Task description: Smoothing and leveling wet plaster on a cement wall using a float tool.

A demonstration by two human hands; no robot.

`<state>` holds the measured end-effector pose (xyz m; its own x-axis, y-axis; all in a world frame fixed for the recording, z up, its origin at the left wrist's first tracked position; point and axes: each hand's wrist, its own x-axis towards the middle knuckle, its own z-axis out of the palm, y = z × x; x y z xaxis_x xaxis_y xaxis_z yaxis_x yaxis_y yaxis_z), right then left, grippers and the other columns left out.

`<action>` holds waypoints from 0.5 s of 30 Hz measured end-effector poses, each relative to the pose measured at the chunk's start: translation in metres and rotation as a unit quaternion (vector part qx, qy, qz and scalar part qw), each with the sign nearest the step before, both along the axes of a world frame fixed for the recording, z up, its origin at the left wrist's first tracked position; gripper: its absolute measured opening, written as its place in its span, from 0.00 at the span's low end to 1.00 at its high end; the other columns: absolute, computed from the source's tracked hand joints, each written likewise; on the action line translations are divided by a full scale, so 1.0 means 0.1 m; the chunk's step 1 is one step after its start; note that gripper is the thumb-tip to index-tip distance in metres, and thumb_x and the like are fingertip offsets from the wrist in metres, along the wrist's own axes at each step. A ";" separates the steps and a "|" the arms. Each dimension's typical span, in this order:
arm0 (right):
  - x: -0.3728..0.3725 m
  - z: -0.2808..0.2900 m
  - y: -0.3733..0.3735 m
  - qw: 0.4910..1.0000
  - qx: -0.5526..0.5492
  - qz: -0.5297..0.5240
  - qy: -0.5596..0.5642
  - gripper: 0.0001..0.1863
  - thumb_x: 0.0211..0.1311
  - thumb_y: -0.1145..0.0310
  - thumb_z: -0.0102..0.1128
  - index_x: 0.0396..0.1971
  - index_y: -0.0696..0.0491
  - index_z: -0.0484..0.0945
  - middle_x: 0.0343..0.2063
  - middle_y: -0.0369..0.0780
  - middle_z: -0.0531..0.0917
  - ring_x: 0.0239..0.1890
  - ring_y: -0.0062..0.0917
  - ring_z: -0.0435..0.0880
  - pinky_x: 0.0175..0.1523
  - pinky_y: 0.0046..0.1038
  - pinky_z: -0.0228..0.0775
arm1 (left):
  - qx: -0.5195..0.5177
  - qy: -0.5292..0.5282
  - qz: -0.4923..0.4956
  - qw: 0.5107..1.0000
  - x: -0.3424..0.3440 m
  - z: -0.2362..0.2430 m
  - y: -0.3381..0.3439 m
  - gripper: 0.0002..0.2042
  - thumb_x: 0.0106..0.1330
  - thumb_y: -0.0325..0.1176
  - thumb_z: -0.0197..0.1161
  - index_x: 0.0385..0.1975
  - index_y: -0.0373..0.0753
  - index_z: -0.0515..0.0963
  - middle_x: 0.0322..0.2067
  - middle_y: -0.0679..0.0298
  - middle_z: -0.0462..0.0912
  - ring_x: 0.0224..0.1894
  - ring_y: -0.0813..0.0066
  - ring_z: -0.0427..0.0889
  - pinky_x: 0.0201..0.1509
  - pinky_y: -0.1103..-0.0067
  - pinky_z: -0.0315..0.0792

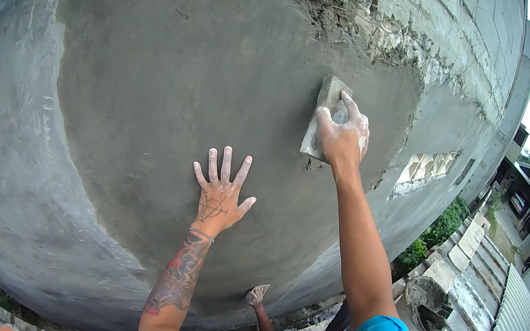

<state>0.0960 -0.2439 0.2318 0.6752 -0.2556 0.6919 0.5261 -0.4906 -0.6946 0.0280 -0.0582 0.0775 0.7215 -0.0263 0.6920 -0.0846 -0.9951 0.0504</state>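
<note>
A broad patch of damp, dark grey plaster (152, 92) covers the wall before me. My left hand (221, 193) lies flat against it, fingers spread and holding nothing. Up and to the right, my right hand (343, 131) grips a plastering float (326, 99), a flat rectangular board whose face is against the plaster. The fingers wrap its handle, which they partly hide. Pale plaster dust coats both hands.
Rough broken masonry (346, 5) runs along the patch's top. A co-worker's hand (256, 294) holds a small flat tool low on the wall. At right are vent blocks (427, 169), a bucket (423, 301) with tools, and a corrugated roof (513, 329).
</note>
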 end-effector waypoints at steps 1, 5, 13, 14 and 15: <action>0.04 -0.15 0.14 0.996 -0.065 -0.046 -0.026 0.36 0.45 0.51 0.62 0.58 0.48 0.73 0.45 0.49 0.75 0.49 0.39 0.76 0.54 0.36 0.69 | -0.005 -0.005 -0.007 1.000 0.02 -0.01 -0.01 0.46 0.54 0.54 0.65 0.71 0.51 0.46 0.70 0.46 0.34 0.70 0.37 0.29 0.65 0.39 0.27; -0.33 -0.32 0.25 0.972 -0.212 -0.015 0.105 0.37 0.43 0.51 0.61 0.58 0.47 0.73 0.47 0.47 0.75 0.51 0.37 0.75 0.57 0.35 0.66 | -0.001 -0.015 0.011 1.000 -0.07 -0.10 0.14 0.46 0.54 0.53 0.65 0.70 0.51 0.47 0.70 0.46 0.34 0.70 0.37 0.30 0.65 0.39 0.28; -0.21 -0.03 0.25 0.984 -0.167 -0.065 0.016 0.37 0.47 0.49 0.58 0.59 0.48 0.71 0.43 0.46 0.75 0.49 0.39 0.75 0.56 0.36 0.66 | -0.016 -0.014 -0.001 1.000 -0.05 0.03 -0.01 0.47 0.52 0.52 0.67 0.70 0.53 0.47 0.71 0.49 0.35 0.71 0.39 0.31 0.65 0.39 0.29; -0.35 -0.13 0.26 0.966 -0.236 -0.034 0.099 0.37 0.45 0.48 0.58 0.59 0.48 0.71 0.45 0.48 0.75 0.50 0.39 0.75 0.57 0.36 0.66 | -0.006 -0.009 0.008 1.000 -0.08 0.00 0.05 0.47 0.52 0.53 0.67 0.70 0.52 0.46 0.71 0.48 0.33 0.71 0.38 0.29 0.65 0.38 0.27; -0.37 -0.27 0.25 0.949 -0.291 -0.002 0.122 0.37 0.45 0.48 0.58 0.59 0.48 0.72 0.46 0.49 0.76 0.51 0.39 0.76 0.58 0.36 0.65 | -0.005 -0.007 0.013 1.000 -0.10 -0.02 0.10 0.47 0.52 0.53 0.67 0.70 0.52 0.46 0.71 0.48 0.33 0.71 0.38 0.29 0.65 0.38 0.27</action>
<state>0.0586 -0.2187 0.2044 0.8336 0.1178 0.5397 0.3807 -0.8304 -0.4069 0.0180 -0.0480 0.0755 0.7124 -0.0010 0.7018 -0.0604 -0.9964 0.0599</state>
